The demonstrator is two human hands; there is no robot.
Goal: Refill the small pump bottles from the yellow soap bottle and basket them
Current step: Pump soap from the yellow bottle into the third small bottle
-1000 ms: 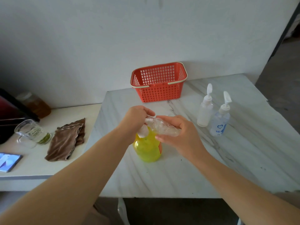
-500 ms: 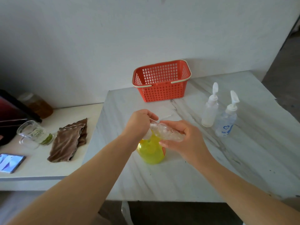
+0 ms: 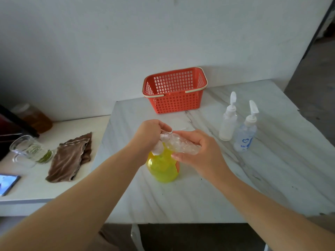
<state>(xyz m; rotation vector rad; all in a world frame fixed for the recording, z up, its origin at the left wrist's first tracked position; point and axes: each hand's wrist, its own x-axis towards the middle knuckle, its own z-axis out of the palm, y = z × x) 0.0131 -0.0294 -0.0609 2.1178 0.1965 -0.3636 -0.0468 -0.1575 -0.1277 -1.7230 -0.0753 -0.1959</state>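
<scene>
The right grip (image 3: 199, 153) is curled round the body of a small clear bottle (image 3: 181, 146), held on its side in the air above the middle of the tabletop (image 3: 199, 196). The left grip (image 3: 150, 134) is closed tight over that bottle's white pump top (image 3: 158, 149), seemingly to twist it loose. Directly beneath them the yellow soap bottle (image 3: 162, 167) stands upright, towards the front edge. Two more pump bottles (image 3: 227, 127) stand side by side near the right edge, tops on, and the red basket (image 3: 174, 105) sits at the back edge with nothing visible inside. The small bottle looks like thin, light plastic that will dent under a hard squeeze, so it is best held round the middle of the body, with the turning force kept on the collar rather than the long spout. It may be slippery if soap has got on it. The yellow bottle looks fairly full, hence heavier and apt to slosh. It is best taken round its narrower upper part and tipped slowly.
</scene>
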